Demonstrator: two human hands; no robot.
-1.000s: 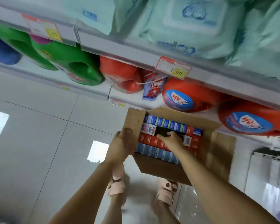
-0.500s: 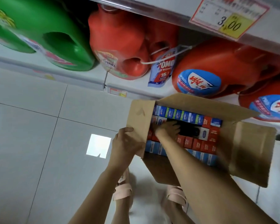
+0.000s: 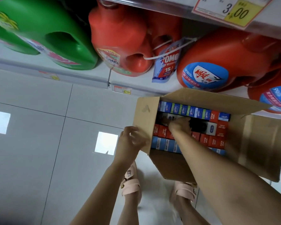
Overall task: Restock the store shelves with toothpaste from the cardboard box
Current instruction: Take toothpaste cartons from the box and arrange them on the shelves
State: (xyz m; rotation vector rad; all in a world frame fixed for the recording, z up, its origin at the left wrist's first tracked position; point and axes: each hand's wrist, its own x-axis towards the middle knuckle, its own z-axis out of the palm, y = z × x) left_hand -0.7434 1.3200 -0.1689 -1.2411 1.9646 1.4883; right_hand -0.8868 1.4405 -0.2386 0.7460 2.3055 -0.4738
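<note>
Pale grey floor tiles (image 3: 39, 143) with a glossy sheen run up to a white bottom shelf (image 3: 88, 78). On it stand a green detergent jug (image 3: 47, 30), a red jug (image 3: 120, 38) with a blue refill pouch (image 3: 167, 62) tied to it, and an orange-red jug (image 3: 217, 62) with a round blue label. A price tag (image 3: 234, 10) reading 3.00 sits on the shelf edge above.

The cardboard box (image 3: 258, 143) is on the floor just in front of the bottom shelf, its flaps folded outward. It is packed with toothpaste cartons (image 3: 214, 142) standing on end in tight rows. Blue and green ends line the far side, followed by a white row, then red ones, then pale blue along the near side. A dark gap shows in the white row.

The left hand (image 3: 130, 142) holds the box's left flap, fingers curled over its edge and thumb against the cardboard. The right hand (image 3: 179, 125) reaches down into the box at the white row, beside the dark gap, with its fingers on the carton tops. Motion blur hides whether they have closed on a carton. Pink sandals (image 3: 130, 184) stand on the tiles below the box.
</note>
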